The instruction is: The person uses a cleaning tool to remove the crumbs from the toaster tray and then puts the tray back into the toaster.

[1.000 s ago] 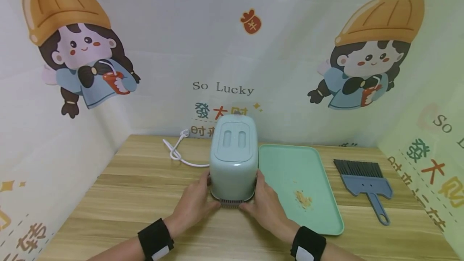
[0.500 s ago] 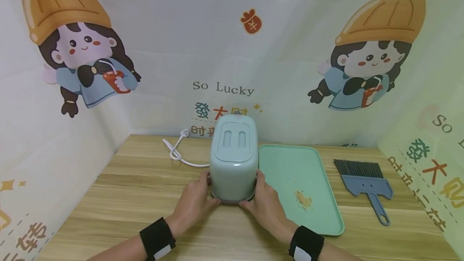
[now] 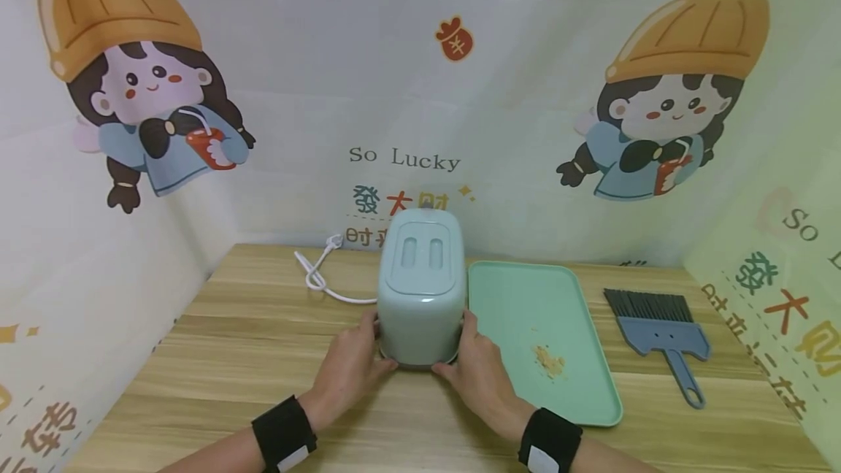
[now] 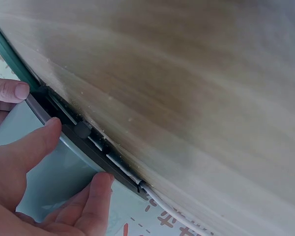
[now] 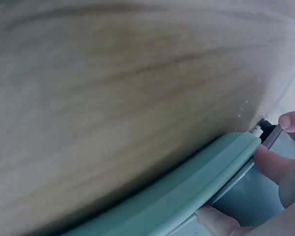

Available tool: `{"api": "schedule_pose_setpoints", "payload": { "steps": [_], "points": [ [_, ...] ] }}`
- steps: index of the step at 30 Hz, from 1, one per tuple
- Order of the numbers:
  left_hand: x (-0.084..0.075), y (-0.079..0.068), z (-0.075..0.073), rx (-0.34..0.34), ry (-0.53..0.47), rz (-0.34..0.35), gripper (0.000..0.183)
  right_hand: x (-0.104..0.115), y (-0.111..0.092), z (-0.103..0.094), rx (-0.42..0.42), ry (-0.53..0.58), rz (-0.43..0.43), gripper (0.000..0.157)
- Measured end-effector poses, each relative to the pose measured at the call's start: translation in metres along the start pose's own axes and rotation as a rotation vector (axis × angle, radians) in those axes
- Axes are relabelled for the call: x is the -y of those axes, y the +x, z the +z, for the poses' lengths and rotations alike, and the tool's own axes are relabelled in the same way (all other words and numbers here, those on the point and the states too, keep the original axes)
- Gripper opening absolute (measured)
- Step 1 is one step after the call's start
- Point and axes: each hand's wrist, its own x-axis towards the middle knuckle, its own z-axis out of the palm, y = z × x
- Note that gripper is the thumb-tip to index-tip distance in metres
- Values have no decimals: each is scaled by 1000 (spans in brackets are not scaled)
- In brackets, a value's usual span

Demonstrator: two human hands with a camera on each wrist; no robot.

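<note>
A pale green toaster (image 3: 420,331) with a lid on top stands upright in the middle of the wooden table. My left hand (image 3: 344,371) grips its lower left side, thumb at the near bottom edge. On the opposite side my right hand (image 3: 482,378) holds it the same way, the two thumbs a short gap apart. The left wrist view shows the toaster's dark base rim (image 4: 78,137) and a round foot (image 4: 82,130) beneath it. In the right wrist view, the right thumb (image 5: 271,164) lies against the toaster body (image 5: 246,196).
Close to the toaster's right side lies a green tray (image 3: 525,294) bearing a small heap of crumbs (image 3: 548,362). Farther right is a blue-grey brush (image 3: 670,334) with dark bristles. A white power cord (image 3: 317,279) runs off the toaster's left side. Printed cloth (image 3: 296,93) hangs behind.
A slotted dark strip at the toaster's near bottom edge showed between the thumbs a second ago and is now mostly out of sight. Both hands keep their grip, almost still.
</note>
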Motion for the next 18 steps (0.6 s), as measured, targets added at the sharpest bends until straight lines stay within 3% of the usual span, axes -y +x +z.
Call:
{"api": "schedule_pose_setpoints", "payload": {
  "steps": [7,13,18],
  "points": [
    [0,1,1,21,-25,-1,78,-4,-1,-3,17,18,-7,92],
    [2,0,-7,93,-69,-19,82,-7,-6,-18,114,59,-9,102],
    [6,-2,-22,134,-29,-83,84,-5,-7,-45,185,79,1,82]
  ]
}}
